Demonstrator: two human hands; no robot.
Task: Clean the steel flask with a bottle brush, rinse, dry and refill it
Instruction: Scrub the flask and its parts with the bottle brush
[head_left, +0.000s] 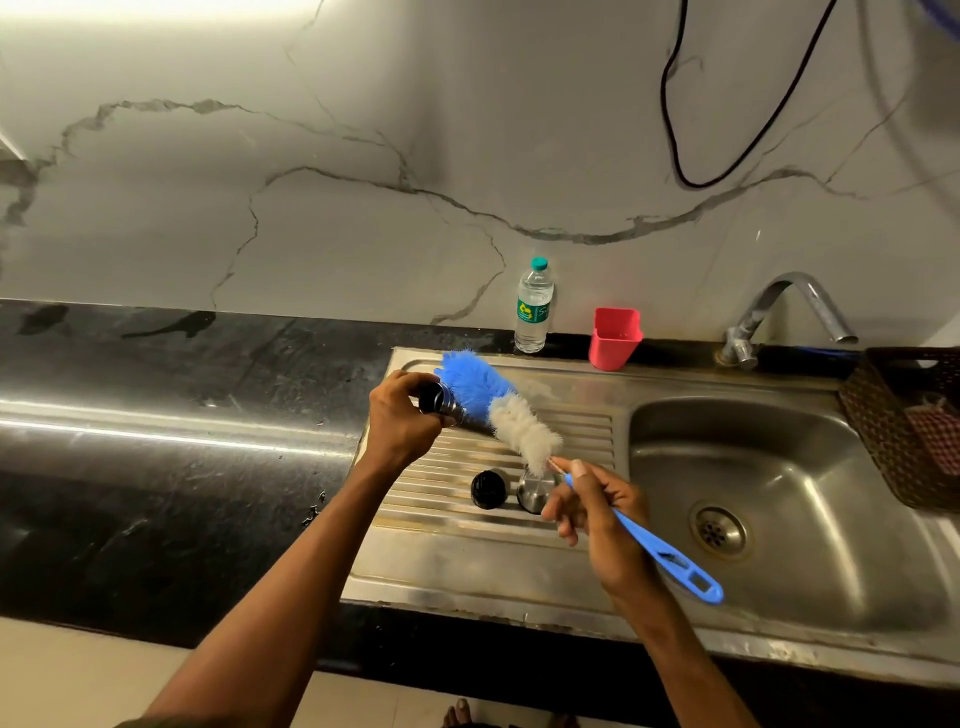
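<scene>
The left hand (402, 415) has its fingers curled round the steel flask (448, 408), holding it tipped on its side above the ribbed draining board (582, 426) near the sink's back left corner. The right hand (597, 512) pinches the bottle brush (511, 415) by its blue handle, fingers closed on it just behind the bristles. The blue and white bristle head lies outside the flask, beside its mouth and body.

The flask looks stiff and smooth, likely slippery when wet, so a full wrap round its body seems the safest hold. The brush head is soft and will squash to pass the mouth; its handle is thin and may flex.

A black cap (488, 488) and a steel cup lid (534, 493) stand on the draining board between the hands. At the counter's back edge stand a water bottle (534, 309), capped and seemingly partly full, and a red cup (614, 338) whose contents cannot be seen. The basin (810, 571) holds no standing water.
</scene>
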